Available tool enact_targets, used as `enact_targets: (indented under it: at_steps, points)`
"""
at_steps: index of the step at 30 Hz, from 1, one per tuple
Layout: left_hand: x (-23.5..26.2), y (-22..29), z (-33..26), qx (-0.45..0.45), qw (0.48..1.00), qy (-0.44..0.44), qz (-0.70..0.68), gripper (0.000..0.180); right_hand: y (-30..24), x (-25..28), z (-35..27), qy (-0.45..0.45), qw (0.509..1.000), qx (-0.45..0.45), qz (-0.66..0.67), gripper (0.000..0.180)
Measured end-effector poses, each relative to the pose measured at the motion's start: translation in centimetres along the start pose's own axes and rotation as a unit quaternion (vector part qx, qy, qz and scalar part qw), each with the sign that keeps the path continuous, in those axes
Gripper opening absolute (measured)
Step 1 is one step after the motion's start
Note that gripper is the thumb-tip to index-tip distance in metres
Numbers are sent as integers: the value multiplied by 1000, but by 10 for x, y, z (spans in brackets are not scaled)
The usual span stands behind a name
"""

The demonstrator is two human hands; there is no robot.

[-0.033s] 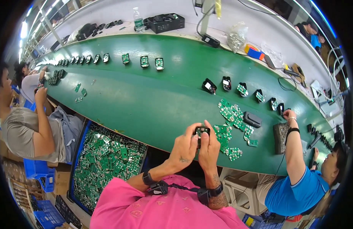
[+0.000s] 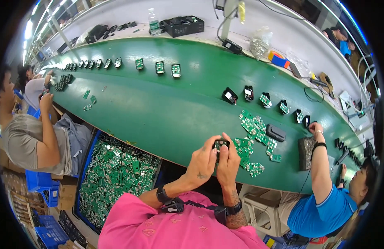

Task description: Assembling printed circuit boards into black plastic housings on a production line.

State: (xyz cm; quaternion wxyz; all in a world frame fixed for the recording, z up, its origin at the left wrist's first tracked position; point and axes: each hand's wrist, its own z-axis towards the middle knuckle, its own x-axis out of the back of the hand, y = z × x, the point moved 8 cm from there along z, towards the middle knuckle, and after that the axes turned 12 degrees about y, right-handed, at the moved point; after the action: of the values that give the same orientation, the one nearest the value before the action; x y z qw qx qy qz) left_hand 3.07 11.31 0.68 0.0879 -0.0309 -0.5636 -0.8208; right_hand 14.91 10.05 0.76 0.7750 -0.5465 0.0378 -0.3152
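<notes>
Gripping black casing (image 2: 220, 144) between left hand (image 2: 203, 161), right hand (image 2: 227, 162)

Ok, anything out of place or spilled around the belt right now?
Nothing looks damaged. A few small green boards lie scattered alone at the belt's left end, apart from the loose pile of boards to the right of the hands. The left hand and right hand hold a small black part.

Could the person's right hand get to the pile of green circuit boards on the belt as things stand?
Probably yes: the pile of green circuit boards lies just beside the right hand with nothing between, though both hands now grip a small black housing.
</notes>
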Motion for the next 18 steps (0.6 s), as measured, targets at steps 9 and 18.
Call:
enact_targets:
  at_steps: [9, 18]
  points:
    - [6, -124, 142, 67, 996, 57, 13, 37, 49, -67, 13, -50, 988, -25, -143, 57]
    - [17, -212, 287, -11, 941, 83, 327, 52, 31, -107, -21, -103, 950, 168, -242, 26]
